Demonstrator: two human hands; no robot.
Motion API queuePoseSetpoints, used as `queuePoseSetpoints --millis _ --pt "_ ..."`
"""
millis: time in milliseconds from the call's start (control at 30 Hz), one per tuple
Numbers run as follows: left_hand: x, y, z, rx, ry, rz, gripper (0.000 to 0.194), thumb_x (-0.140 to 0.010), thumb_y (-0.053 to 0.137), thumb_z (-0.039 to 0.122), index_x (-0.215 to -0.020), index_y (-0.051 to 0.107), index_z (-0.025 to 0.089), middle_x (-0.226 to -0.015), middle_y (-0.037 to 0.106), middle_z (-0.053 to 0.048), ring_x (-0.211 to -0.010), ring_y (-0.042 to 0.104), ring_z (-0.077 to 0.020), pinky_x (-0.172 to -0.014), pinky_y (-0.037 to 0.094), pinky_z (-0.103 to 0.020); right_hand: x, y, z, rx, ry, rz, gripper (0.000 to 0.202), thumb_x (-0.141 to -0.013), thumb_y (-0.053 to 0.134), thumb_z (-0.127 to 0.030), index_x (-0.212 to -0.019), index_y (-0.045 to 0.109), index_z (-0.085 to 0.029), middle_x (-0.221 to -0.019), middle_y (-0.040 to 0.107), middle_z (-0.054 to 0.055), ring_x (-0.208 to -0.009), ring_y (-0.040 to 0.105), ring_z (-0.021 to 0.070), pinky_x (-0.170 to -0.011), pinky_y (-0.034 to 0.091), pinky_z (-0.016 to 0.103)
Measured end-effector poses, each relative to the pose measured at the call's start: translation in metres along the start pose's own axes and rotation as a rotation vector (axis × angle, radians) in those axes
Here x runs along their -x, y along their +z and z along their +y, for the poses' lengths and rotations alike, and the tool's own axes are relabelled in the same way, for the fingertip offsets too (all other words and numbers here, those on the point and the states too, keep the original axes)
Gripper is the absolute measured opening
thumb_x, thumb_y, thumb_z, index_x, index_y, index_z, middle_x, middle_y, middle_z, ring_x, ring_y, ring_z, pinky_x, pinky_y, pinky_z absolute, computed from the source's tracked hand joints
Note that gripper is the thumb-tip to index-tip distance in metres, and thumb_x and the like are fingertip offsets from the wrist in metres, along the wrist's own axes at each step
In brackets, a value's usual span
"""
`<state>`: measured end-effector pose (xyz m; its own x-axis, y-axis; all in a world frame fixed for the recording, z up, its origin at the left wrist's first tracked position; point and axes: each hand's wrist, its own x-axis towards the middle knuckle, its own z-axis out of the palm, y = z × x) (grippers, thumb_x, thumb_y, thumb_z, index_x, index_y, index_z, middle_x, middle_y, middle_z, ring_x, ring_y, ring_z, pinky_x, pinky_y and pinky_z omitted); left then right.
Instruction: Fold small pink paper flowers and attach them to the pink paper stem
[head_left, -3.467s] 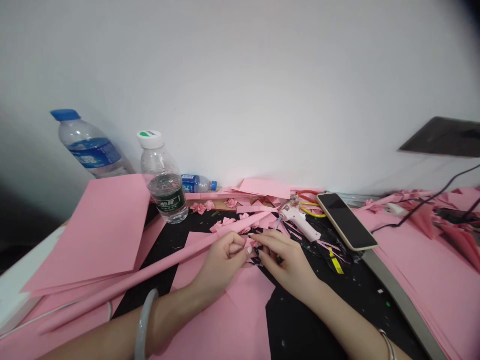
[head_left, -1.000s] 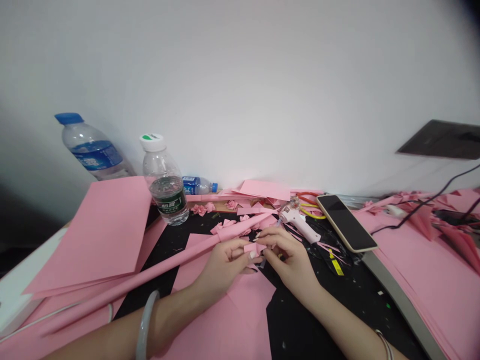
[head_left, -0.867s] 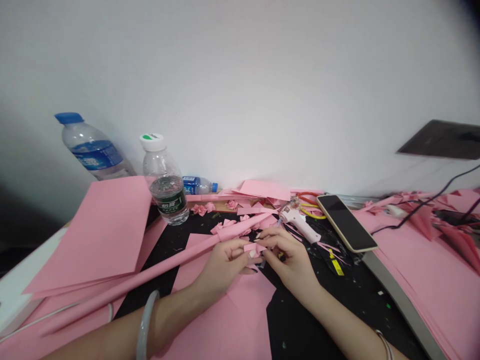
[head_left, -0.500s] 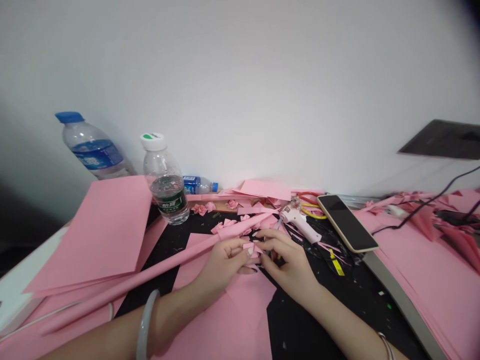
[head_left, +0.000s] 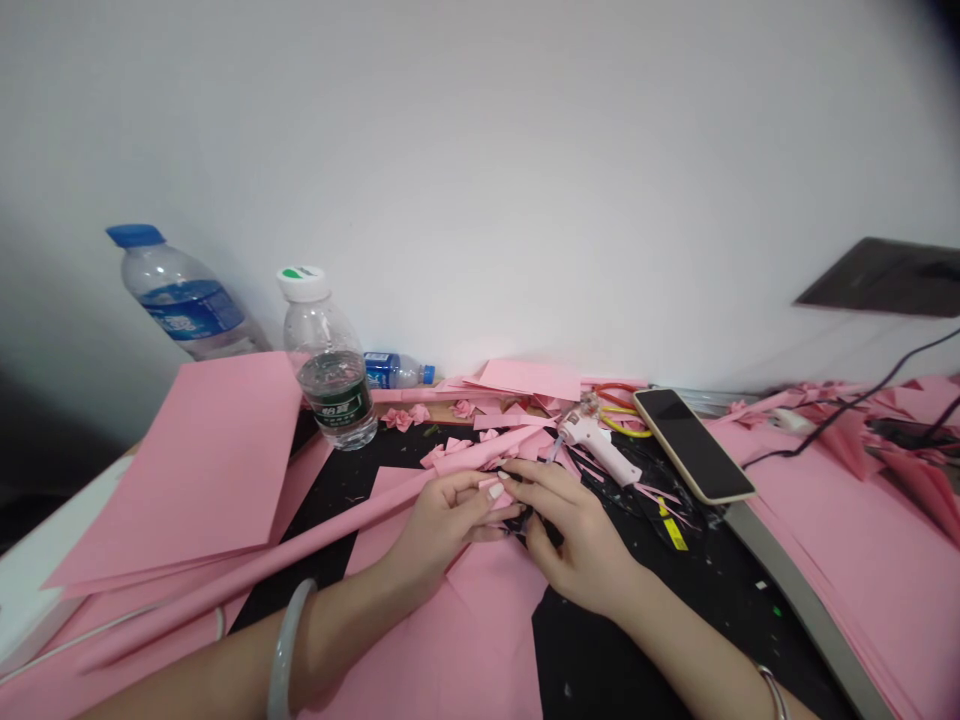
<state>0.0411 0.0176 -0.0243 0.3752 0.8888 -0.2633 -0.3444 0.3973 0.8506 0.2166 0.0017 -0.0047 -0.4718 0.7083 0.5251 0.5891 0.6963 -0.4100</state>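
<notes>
Pinched between the left hand's [head_left: 439, 520] thumb and fingers, a small pink paper piece [head_left: 505, 499] is mostly hidden; the right hand [head_left: 581, 530] curls against it, thumb apart from fingers, its hold unclear. Below the grip, pink sheets [head_left: 465, 640] cover part of a black surface [head_left: 592, 660] flecked with scraps. Just beyond the grip lies a rolled pink tube [head_left: 322, 537]; rightward, a glue gun [head_left: 604, 448] and phone [head_left: 694, 445]. Farthest, a plain pale wall [head_left: 525, 180] carries a dark plate [head_left: 885, 277], well right.
</notes>
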Motion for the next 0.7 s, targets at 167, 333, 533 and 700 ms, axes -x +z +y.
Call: queuePoseSetpoints --millis 167,333,533,700 --pt "0.0013 0.0007 0.0014 0.002 0.007 -0.004 0.027 -0.074 0.075 0.034 -0.091 0.069 0.014 -0.086 0.073 -0.007 -0.092 0.070 -0.0244 -0.074 0.055 -0.030 0.0002 0.0007 0.0012 0.013 -0.012 -0.001 0.042 -0.080 0.046 -0.003 -0.117 0.060 -0.017 -0.123 0.062 0.013 -0.112 0.059 0.0234 -0.093 0.050 0.039" --pt "0.0016 0.0005 0.0016 -0.022 0.015 -0.025 0.027 -0.077 0.073 0.034 -0.093 0.069 0.014 -0.091 0.073 -0.008 -0.094 0.070 -0.0241 -0.075 0.055 -0.029 0.0018 0.0009 0.0015 -0.005 -0.014 0.007 0.042 -0.081 0.045 -0.002 -0.117 0.059 -0.018 -0.124 0.061 0.012 -0.113 0.058 0.0225 -0.094 0.049 0.038" --pt "0.0016 0.0008 -0.0006 -0.118 -0.002 -0.019 0.033 -0.073 0.074 0.040 -0.092 0.065 0.015 -0.093 0.073 -0.007 -0.085 0.072 -0.0240 -0.069 0.057 -0.030 -0.0024 -0.0037 -0.0002 0.003 0.139 0.039 0.026 -0.089 0.044 -0.010 -0.112 0.055 -0.017 -0.103 0.064 0.011 -0.095 0.061 0.0220 -0.080 0.050 0.034" --pt "0.0075 0.0054 0.0022 -0.178 -0.001 -0.056 0.031 -0.072 0.074 0.040 -0.087 0.061 0.016 -0.084 0.071 -0.004 -0.080 0.072 -0.0228 -0.066 0.057 -0.029 -0.0070 -0.0086 -0.0029 0.038 0.250 -0.110 0.015 -0.092 0.042 -0.017 -0.079 0.049 -0.020 -0.074 0.054 0.002 -0.065 0.051 0.0169 -0.058 0.039 0.027"
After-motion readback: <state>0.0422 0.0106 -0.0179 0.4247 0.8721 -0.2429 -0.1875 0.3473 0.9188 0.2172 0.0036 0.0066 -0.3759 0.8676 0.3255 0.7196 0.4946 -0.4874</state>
